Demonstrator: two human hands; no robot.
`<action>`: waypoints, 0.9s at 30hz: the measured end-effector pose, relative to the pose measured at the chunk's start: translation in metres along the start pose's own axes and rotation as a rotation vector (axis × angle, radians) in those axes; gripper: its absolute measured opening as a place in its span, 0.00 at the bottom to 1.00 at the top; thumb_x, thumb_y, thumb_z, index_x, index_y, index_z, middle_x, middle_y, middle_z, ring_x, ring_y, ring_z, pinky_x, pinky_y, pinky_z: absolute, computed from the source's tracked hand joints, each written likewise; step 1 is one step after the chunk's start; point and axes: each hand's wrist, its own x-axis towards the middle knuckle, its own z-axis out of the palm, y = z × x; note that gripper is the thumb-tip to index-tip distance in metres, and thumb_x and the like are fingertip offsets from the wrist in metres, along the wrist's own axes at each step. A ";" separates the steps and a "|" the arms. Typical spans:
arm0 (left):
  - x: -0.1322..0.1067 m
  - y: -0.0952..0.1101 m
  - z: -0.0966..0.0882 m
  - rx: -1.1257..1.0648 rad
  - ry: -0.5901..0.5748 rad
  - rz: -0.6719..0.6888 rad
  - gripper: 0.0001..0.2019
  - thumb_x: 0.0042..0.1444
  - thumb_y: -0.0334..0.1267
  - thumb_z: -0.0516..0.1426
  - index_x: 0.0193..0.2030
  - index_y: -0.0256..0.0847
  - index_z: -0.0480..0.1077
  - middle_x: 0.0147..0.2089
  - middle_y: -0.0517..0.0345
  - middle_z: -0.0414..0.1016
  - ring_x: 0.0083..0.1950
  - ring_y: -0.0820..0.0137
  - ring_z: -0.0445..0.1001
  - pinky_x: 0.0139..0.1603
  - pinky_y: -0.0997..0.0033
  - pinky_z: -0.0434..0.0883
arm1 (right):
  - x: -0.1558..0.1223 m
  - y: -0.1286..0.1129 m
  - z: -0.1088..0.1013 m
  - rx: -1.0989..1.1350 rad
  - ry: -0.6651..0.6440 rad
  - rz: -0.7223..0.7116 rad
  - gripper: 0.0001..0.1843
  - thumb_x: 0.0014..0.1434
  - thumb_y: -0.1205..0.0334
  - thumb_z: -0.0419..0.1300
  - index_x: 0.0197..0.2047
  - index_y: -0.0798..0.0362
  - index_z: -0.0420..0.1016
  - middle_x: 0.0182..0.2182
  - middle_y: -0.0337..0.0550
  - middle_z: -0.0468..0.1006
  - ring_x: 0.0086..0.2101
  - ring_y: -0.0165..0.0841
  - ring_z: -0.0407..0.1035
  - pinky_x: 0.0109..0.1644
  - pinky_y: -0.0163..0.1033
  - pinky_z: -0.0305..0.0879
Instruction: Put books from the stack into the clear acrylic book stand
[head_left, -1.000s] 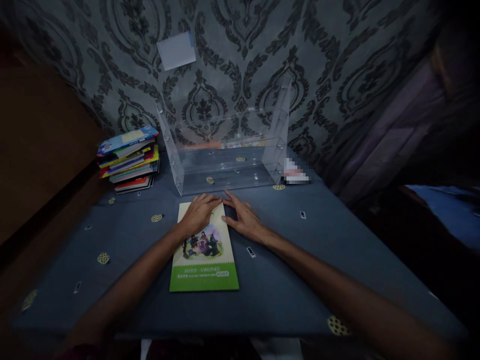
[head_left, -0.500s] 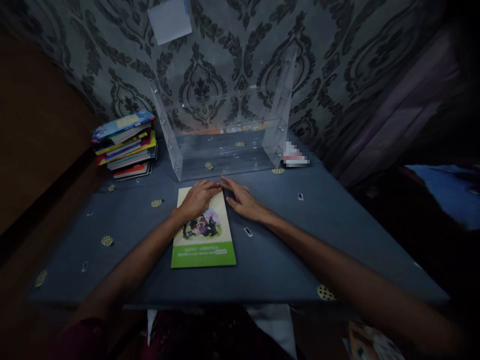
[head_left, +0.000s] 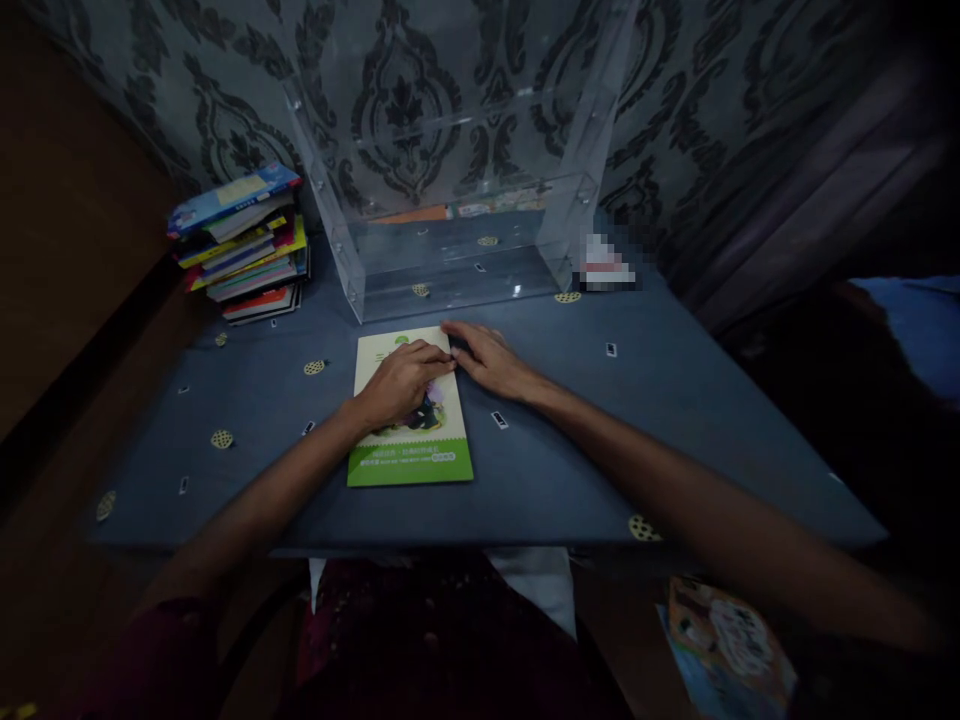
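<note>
Left hand (head_left: 403,382) palm-down on the green-and-cream book (head_left: 429,424), fingers loosely extended, nothing gripped. Right hand (head_left: 489,362) at its upper right edge — thumb parted from fingers, no grip. Book's flat on the blue tablecloth (head_left: 555,455), near the clear rack (head_left: 461,287) — book stack (head_left: 251,248) farther left.
</note>
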 end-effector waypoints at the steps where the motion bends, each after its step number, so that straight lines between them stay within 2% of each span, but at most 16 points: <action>1: -0.002 0.003 0.000 0.002 -0.005 0.003 0.19 0.66 0.26 0.48 0.54 0.43 0.76 0.52 0.51 0.78 0.54 0.61 0.71 0.55 0.58 0.70 | 0.000 -0.001 0.000 -0.005 -0.004 0.002 0.27 0.67 0.60 0.50 0.68 0.51 0.63 0.62 0.50 0.73 0.62 0.47 0.65 0.66 0.60 0.60; 8: -0.014 0.021 0.000 0.002 0.007 0.047 0.19 0.67 0.25 0.48 0.56 0.41 0.76 0.52 0.51 0.78 0.54 0.63 0.73 0.54 0.60 0.70 | -0.003 -0.009 -0.004 -0.052 -0.018 0.009 0.31 0.63 0.56 0.56 0.67 0.55 0.63 0.63 0.53 0.72 0.61 0.51 0.65 0.65 0.61 0.60; 16: -0.031 0.043 -0.003 -0.052 -0.038 0.070 0.19 0.70 0.28 0.48 0.59 0.44 0.74 0.54 0.51 0.78 0.56 0.63 0.73 0.54 0.59 0.71 | -0.003 -0.011 -0.005 -0.096 -0.058 -0.003 0.36 0.62 0.47 0.60 0.69 0.52 0.62 0.66 0.52 0.68 0.64 0.54 0.60 0.67 0.63 0.56; 22: -0.047 0.061 -0.006 -0.084 -0.085 0.108 0.21 0.66 0.25 0.49 0.60 0.43 0.73 0.56 0.50 0.77 0.58 0.61 0.73 0.58 0.53 0.71 | -0.005 -0.011 -0.005 -0.095 -0.063 -0.011 0.36 0.63 0.45 0.59 0.69 0.51 0.61 0.67 0.51 0.66 0.65 0.55 0.59 0.67 0.64 0.55; 27: -0.060 0.076 -0.012 -0.124 -0.113 0.138 0.25 0.61 0.20 0.48 0.61 0.40 0.72 0.58 0.50 0.76 0.60 0.62 0.72 0.58 0.55 0.71 | -0.006 -0.011 -0.004 -0.105 -0.077 -0.012 0.36 0.64 0.44 0.58 0.69 0.54 0.61 0.68 0.54 0.65 0.65 0.54 0.59 0.68 0.62 0.54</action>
